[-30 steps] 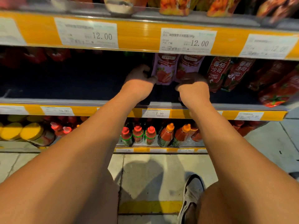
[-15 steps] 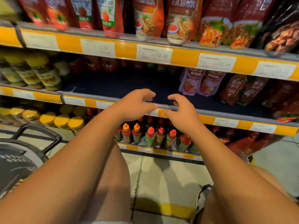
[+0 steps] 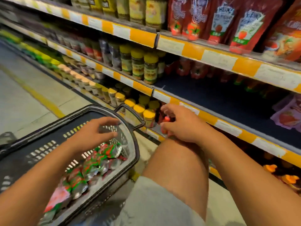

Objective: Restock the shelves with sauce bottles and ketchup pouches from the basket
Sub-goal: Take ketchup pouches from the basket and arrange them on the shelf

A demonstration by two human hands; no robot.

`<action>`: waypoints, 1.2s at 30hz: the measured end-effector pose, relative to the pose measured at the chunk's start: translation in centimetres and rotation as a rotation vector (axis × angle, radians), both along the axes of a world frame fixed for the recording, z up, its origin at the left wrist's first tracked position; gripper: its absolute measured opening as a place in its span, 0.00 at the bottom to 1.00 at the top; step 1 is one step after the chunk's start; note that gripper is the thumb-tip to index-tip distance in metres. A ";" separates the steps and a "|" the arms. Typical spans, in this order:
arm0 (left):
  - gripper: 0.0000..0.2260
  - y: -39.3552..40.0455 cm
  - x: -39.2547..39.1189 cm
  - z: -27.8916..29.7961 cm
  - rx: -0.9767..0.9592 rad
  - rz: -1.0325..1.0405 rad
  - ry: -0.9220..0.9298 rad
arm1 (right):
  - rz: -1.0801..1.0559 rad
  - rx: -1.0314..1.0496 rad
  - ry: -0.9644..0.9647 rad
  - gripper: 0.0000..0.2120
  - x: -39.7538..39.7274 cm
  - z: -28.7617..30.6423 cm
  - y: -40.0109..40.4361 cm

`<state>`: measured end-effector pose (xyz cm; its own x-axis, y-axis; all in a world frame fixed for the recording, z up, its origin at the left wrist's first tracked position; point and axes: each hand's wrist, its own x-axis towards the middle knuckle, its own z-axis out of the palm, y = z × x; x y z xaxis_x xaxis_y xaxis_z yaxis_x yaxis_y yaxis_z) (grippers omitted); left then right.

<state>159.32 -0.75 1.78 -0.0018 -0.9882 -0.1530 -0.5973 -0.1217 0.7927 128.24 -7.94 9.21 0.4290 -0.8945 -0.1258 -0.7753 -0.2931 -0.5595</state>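
Both hands empty, over basket
L hand (image 3: 96, 134) fingers spread above basket (image 3: 135, 154) w/ pouches (image 3: 97, 162); R hand (image 3: 180, 124) loose-open nr knee

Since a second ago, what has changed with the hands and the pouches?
Both hands let go of the purple pouches on the middle shelf and drew back. The left hand now hovers empty over the basket of ketchup pouches; the right hand hangs empty above the knee. The purple pouches stay shelved.
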 end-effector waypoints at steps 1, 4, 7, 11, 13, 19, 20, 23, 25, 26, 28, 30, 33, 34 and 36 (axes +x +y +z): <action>0.18 1.3 2.1 -0.6 0.004 0.050 -0.015 | 0.072 0.005 0.047 0.27 2.1 0.3 0.0; 0.24 5.3 7.9 -3.2 0.051 0.188 -0.059 | 0.265 0.059 0.159 0.27 8.6 0.1 0.7; 0.29 9.0 12.2 -6.3 0.160 0.285 -0.109 | 0.440 0.109 0.260 0.25 14.4 -1.7 2.0; 0.24 12.8 15.8 -10.5 0.362 0.388 -0.160 | 0.592 0.156 0.349 0.27 20.4 -4.8 4.4; 0.30 14.0 17.0 -12.9 0.476 0.437 -0.220 | 0.642 0.190 0.366 0.27 22.4 -6.3 5.7; 0.28 16.0 15.7 -17.2 0.644 0.509 -0.197 | 0.670 0.298 0.363 0.28 24.2 -10.6 8.2; 0.24 16.0 15.2 -17.7 0.665 0.484 -0.177 | 0.656 0.324 0.369 0.28 24.0 -11.2 8.2; 0.16 15.7 14.3 -19.5 0.751 0.408 -0.248 | 0.607 0.378 0.377 0.26 23.4 -12.4 7.4; 0.25 15.4 13.4 -19.7 0.818 0.355 -0.425 | 0.569 0.382 0.332 0.24 23.4 -12.6 6.7; 0.29 15.4 13.2 -20.1 0.849 0.349 -0.518 | 0.552 0.376 0.307 0.24 23.4 -12.6 6.4; 0.31 15.4 12.6 -20.5 0.865 0.361 -0.585 | 0.524 0.384 0.271 0.24 23.2 -12.6 5.9; 0.31 15.1 12.1 -20.7 0.859 0.380 -0.606 | 0.512 0.405 0.262 0.24 23.0 -12.7 5.6; 0.29 15.1 11.9 -20.5 0.855 0.413 -0.614 | 0.513 0.418 0.259 0.23 22.6 -12.7 5.5; 0.28 15.1 12.1 -20.2 0.843 0.422 -0.603 | 0.508 0.416 0.251 0.22 22.6 -12.7 5.4; 0.27 15.4 12.8 -19.9 0.782 0.459 -0.541 | 0.498 0.412 0.231 0.19 22.4 -12.6 5.4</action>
<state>172.11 14.64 -18.10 0.6061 -0.5029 -0.6163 -0.6152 -0.7875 0.0376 150.65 -2.53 -3.41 0.6979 -0.4574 -0.5512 -0.7162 -0.4446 -0.5379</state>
